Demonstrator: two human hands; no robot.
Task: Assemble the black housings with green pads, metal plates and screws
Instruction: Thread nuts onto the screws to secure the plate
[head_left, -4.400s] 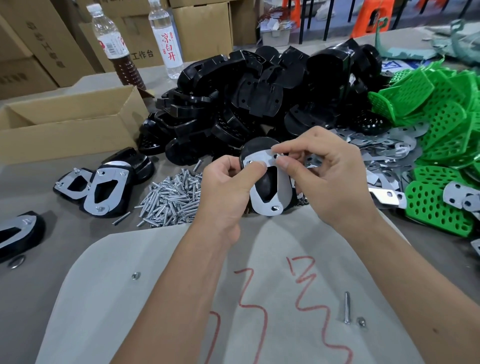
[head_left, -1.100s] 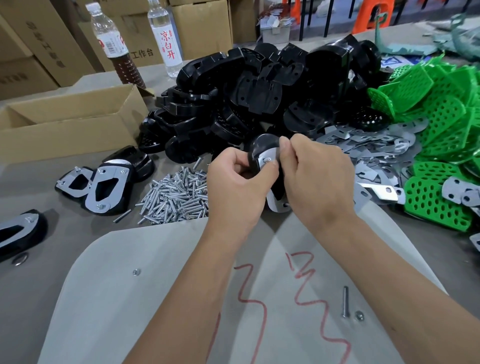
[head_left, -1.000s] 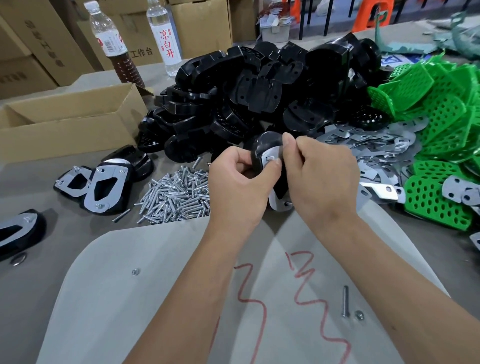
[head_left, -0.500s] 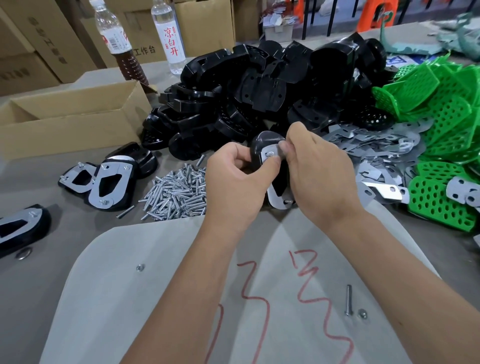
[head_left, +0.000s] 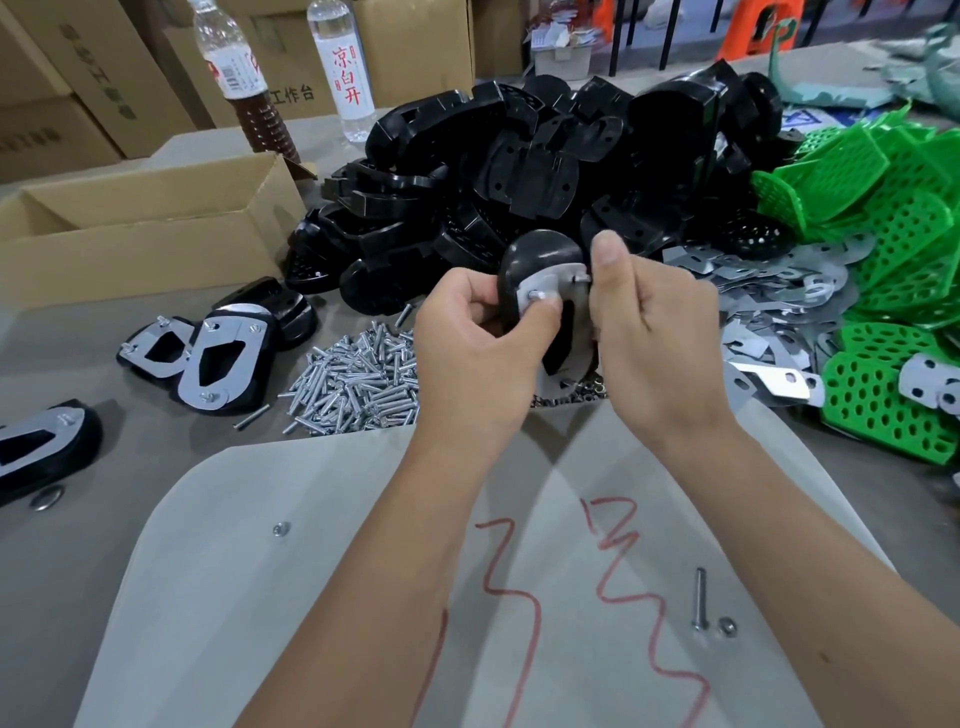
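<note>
A heap of black housings fills the table's far side. In front of it, the left hand grips one black housing with its metal plate, while the right hand pinches a screw at the plate's edge.

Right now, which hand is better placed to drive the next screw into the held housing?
Right, likely. The right hand already pinches a screw at the metal plate's top edge, while the left hand grips the black housing, thumb pressing the plate.
</note>
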